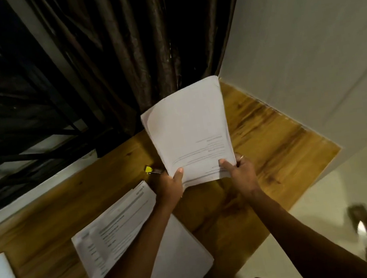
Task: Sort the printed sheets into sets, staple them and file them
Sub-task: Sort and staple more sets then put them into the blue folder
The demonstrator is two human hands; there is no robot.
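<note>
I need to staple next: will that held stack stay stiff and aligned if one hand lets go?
Probably not. The stack curls at its far corner, so it would likely flop. Its edges are fanned near the left hand and right hand, so loose sheets may slide apart.

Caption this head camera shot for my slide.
Left hand and right hand grip a sheaf of printed sheets over the wooden table.

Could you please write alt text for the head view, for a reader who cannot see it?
The left hand and right hand grip the near edge of a sheaf of printed sheets over a wooden table. A second stack and a yellow object lie nearby.
</note>
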